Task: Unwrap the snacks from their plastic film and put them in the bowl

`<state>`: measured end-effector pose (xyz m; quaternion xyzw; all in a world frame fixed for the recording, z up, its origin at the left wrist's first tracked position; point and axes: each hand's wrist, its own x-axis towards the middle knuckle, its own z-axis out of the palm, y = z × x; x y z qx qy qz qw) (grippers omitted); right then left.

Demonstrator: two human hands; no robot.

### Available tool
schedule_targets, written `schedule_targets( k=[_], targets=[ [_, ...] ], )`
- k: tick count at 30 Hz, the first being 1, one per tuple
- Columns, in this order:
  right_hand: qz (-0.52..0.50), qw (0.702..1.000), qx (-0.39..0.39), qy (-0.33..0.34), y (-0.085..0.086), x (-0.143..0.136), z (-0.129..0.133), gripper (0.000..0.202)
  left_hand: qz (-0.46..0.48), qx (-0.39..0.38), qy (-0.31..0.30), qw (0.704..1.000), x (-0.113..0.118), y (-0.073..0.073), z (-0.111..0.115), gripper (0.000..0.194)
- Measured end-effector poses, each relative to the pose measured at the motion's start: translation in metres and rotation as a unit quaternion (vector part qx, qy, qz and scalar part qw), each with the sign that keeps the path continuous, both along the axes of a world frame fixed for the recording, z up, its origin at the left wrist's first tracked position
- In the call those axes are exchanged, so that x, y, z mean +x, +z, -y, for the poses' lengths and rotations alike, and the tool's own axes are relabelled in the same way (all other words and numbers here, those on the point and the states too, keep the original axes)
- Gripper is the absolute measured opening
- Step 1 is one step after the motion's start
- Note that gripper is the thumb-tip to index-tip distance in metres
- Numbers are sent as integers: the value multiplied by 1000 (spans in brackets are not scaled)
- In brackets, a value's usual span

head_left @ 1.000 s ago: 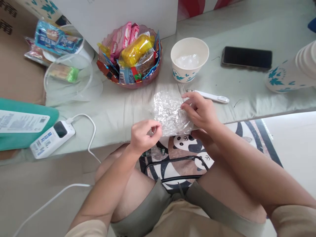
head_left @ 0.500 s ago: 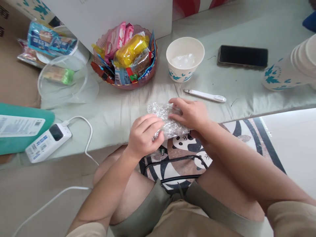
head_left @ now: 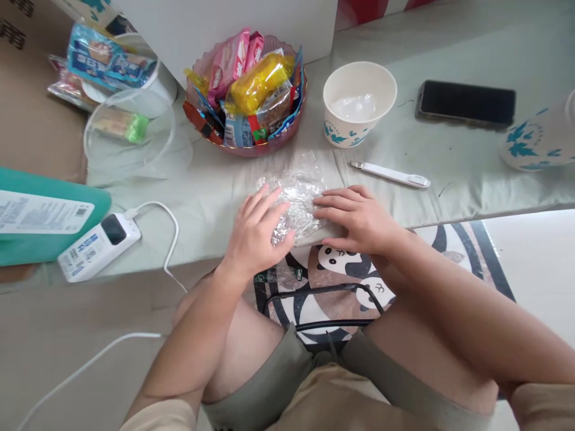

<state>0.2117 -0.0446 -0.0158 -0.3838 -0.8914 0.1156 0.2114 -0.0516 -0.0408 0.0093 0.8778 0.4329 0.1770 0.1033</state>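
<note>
A crinkled sheet of clear plastic film (head_left: 299, 194) lies at the table's front edge, between my hands. My left hand (head_left: 256, 233) rests on its left side with the fingers stretched out. On the right side of the film lies my right hand (head_left: 354, 218), its fingers spread nearly flat. Beyond my right hand is a white pen-shaped cutter (head_left: 390, 174) with a small metal tip. A paper bowl (head_left: 344, 134) with blue leaf prints stands behind the cutter and holds some clear plastic.
A glass bowl (head_left: 251, 149) of wrapped snacks stands behind the film. To the left are a clear plastic tub (head_left: 130, 158), a green bottle (head_left: 96, 200) and a white power bank (head_left: 99, 248) with a cable. A phone (head_left: 467, 103) and paper cups (head_left: 534, 143) are at the right.
My fingers have gone from curled over the bunched film to stretched out on it. The film is spread wider and flatter. The whole view has shifted slightly, moving the tabletop things rightward.
</note>
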Motion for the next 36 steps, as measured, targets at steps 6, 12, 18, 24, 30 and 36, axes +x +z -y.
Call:
schedule_targets(
  k=[6, 12, 18, 24, 30, 36],
  targets=[
    [-18, 998, 31, -58, 15, -6, 11, 23, 0, -19, -120, 993, -3, 5, 3, 31],
    [-136, 989, -9, -49, 16, 0, 16, 34, 177, -46, -69, 981, -8, 4, 1, 14],
    [-198, 969, -66, -131, 18, -8, 21, 13, 280, -163, 20, 946, -1, 7, 5, 8],
    [-166, 946, -133, -245, 17, -10, 22, 40, 241, -156, 144, 947, 9, -4, 3, 20],
    [-86, 954, 50, -283, 11, -7, 16, 28, 83, 0, 142, 986, 15, -12, 1, 32],
    [4, 997, 57, -52, 10, -16, 24, 42, 77, 12, 100, 992, 16, -18, 0, 12]
  ],
)
